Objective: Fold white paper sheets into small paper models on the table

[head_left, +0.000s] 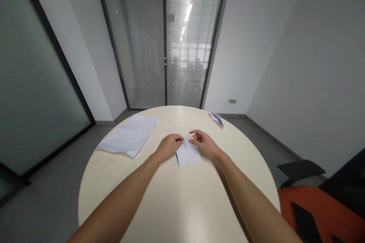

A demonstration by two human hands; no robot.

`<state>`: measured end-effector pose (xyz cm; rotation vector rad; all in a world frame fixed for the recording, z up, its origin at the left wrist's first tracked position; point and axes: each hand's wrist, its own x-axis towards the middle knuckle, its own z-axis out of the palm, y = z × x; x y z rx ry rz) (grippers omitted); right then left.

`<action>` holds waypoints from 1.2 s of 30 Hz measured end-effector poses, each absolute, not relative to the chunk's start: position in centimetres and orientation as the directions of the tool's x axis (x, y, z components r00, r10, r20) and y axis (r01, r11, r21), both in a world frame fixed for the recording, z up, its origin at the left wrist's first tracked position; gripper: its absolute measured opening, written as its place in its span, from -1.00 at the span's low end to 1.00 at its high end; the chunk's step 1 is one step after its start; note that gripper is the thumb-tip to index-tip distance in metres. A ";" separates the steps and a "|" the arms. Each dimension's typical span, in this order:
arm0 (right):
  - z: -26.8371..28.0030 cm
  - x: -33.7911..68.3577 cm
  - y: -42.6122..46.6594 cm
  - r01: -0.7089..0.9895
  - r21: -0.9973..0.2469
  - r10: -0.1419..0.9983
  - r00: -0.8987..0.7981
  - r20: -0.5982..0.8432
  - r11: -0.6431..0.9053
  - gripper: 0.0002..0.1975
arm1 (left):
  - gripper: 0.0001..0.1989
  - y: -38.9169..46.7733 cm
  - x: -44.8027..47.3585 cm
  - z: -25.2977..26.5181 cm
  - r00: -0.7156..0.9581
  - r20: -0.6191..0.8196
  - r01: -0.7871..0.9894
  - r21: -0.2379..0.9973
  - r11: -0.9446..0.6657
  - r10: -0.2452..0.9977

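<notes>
A small folded sheet of white paper lies on the round table in front of me, its far edge between my hands. My left hand pinches the paper's far left corner with thumb and fingers closed. At the far right corner my right hand has its thumb on the paper, with the index finger lifted and the other fingers curled. How firmly the right fingertips grip is hard to see.
Larger white paper sheets lie at the left of the pale round table. Near its far right edge sits a folded paper piece. An orange chair with black armrests stands at the right. Blind-covered glass panels rise beyond.
</notes>
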<state>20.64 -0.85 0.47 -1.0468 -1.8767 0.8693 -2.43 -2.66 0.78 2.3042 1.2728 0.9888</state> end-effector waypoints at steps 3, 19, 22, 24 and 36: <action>0.4 20.9 -1.0 0.402 -0.826 0.902 -0.337 0.269 0.396 -0.45 | -0.87 -2.4 -2.5 0.8 0.300 0.457 0.581 0.608 -0.541 0.837; 0.5 21.1 -0.2 0.401 -0.794 0.888 -0.254 0.383 0.457 -0.56 | -0.94 -1.6 -2.6 0.6 0.022 0.520 0.431 0.766 -0.477 0.854; 1.1 21.2 -0.4 0.431 -0.744 0.860 -0.265 0.436 0.510 -0.83 | -0.93 -1.5 -2.5 0.4 0.044 0.534 0.372 0.776 -0.510 0.845; 1.5 21.3 -0.5 0.470 -0.687 0.832 -0.280 0.480 0.554 -0.85 | -0.85 -1.4 -2.5 0.3 0.062 0.541 0.333 0.781 -0.528 0.839; 1.0 22.5 -0.7 0.674 -0.406 0.779 -0.451 0.435 0.617 -0.68 | -0.74 -2.3 -3.2 0.3 0.319 0.523 0.687 0.446 -0.573 0.790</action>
